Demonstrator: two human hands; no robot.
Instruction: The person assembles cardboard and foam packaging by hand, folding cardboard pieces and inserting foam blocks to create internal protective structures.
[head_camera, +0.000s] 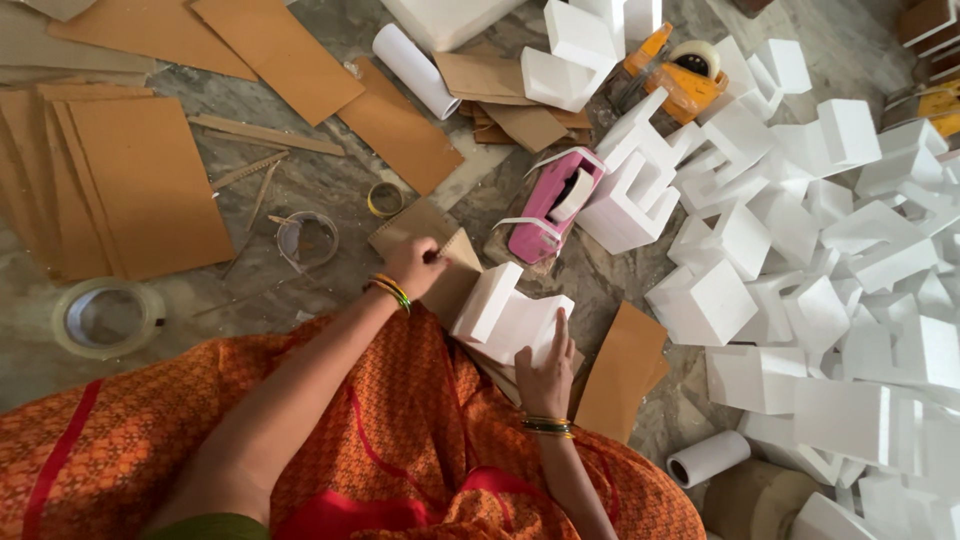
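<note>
Centre of frame: my left hand pinches the edge of a brown cardboard sheet lying on the floor. My right hand lies flat, fingers extended, against a white foam block resting on that cardboard just above my orange lap. Beside them, upper centre, a pink tape dispenser. Right half of frame: a heap of foam blocks. Upper left: stacked cardboard sheets. Lower left: a tape roll.

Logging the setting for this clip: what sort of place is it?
Likely a small packing workshop, worked on the floor: a heap of white foam blocks, cut cardboard sheets and a pink tape dispenser surround the seated person.
</note>
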